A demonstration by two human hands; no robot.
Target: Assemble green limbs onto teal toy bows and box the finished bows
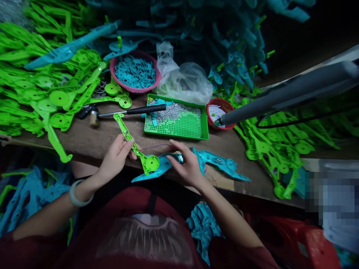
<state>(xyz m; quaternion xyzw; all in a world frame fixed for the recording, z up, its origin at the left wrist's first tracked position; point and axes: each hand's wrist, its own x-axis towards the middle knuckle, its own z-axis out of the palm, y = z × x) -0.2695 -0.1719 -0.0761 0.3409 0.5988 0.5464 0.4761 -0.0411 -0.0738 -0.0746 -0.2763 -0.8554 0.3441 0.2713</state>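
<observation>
My left hand (114,156) is closed on a bright green plastic part (152,163), a narrow ribbed arm with a round disc at its lower end. The part is tilted above the table edge. A thin dark wire (157,145) arcs from it to the fingertips of my right hand (188,163), which appear to hold it. Below my right hand lies a long blue plastic part (224,166), its middle hidden by the hand. The green disc overlaps the blue part's left end. Thin red wires (210,176) hang near its centre.
Behind my hands are a hammer (131,111), a green perforated tray (179,129) of small metal pieces, a pink basin (134,89) of blue pieces and a red basket (220,101). Green parts (25,86) pile up left. A grey bar tool (280,93) juts in from the right.
</observation>
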